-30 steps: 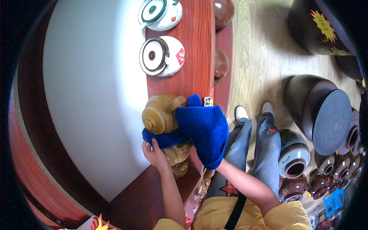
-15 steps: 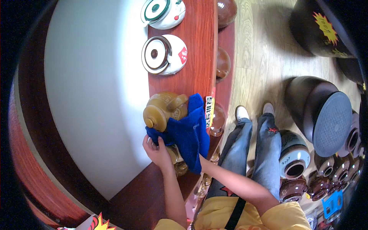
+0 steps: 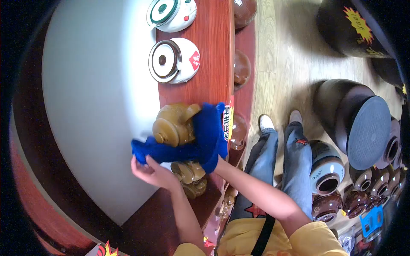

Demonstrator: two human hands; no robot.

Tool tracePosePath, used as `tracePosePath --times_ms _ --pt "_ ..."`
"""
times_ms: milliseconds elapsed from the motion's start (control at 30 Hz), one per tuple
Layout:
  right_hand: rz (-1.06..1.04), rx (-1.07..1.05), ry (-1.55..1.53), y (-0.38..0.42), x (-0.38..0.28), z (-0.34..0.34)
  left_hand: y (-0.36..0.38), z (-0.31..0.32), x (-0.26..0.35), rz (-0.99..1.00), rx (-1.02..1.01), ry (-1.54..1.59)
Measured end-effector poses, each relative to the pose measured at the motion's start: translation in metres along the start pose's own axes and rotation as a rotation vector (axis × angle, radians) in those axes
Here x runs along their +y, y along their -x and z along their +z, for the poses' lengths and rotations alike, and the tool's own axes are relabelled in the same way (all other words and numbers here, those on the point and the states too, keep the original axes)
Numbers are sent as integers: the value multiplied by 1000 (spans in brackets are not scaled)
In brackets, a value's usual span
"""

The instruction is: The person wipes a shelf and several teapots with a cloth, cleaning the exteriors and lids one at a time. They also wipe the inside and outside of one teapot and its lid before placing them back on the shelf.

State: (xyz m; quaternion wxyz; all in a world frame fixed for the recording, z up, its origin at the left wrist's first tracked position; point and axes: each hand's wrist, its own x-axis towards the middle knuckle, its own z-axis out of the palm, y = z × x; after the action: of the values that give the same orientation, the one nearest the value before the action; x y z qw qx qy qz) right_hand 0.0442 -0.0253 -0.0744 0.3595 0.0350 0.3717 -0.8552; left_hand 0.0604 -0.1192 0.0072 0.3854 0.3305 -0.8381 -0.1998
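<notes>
A tan-brown teapot-like jar [image 3: 175,123] with a lid and handle rests on the red-brown wooden shelf [image 3: 215,64]. A blue cloth [image 3: 207,132] stretches along its near side, against the body. My left hand [image 3: 151,171] pinches the cloth's left end, beyond the jar's lid. The cloth covers my right hand at the jar's right side; only the wrist shows, so its fingers are hidden. More brown-tan pottery [image 3: 189,175] stands just below the cloth, partly behind it.
Two white lidded jars [image 3: 185,59] stand farther up the shelf. Brown glazed jars [image 3: 242,68] sit on a lower level. On the floor at right are a large dark pot [image 3: 337,106], a pale blue jar [image 3: 325,170] and several brown jars [image 3: 326,207].
My left hand has moved left, drawing the cloth's end out past the jar's lid. The cloth's right part has shifted up and left. The camera view has shifted slightly.
</notes>
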Motion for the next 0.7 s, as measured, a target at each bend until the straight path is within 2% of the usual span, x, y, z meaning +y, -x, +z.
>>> tracePosePath --times_ms 33,100,167,200,300,367,700 --pt "-7 3 14 2 -1 1 -4 6 7 -6 -115 -47" --pt "-12 9 26 -3 8 4 -9 23 1 49 -265 116" --pt "-348 347 201 -12 35 8 -18 33 -7 266 -537 -186" --pt "-349 345 200 -14 33 5 -18 39 -2 215 -584 -151" --pt "-352 260 258 -24 27 -7 -12 42 -5 249 -539 -211" --pt "-49 156 -184 -34 22 -9 -9 43 -4 280 -521 -242" --pt "-155 201 -172 -23 79 13 -6 47 -5 314 -457 -310"
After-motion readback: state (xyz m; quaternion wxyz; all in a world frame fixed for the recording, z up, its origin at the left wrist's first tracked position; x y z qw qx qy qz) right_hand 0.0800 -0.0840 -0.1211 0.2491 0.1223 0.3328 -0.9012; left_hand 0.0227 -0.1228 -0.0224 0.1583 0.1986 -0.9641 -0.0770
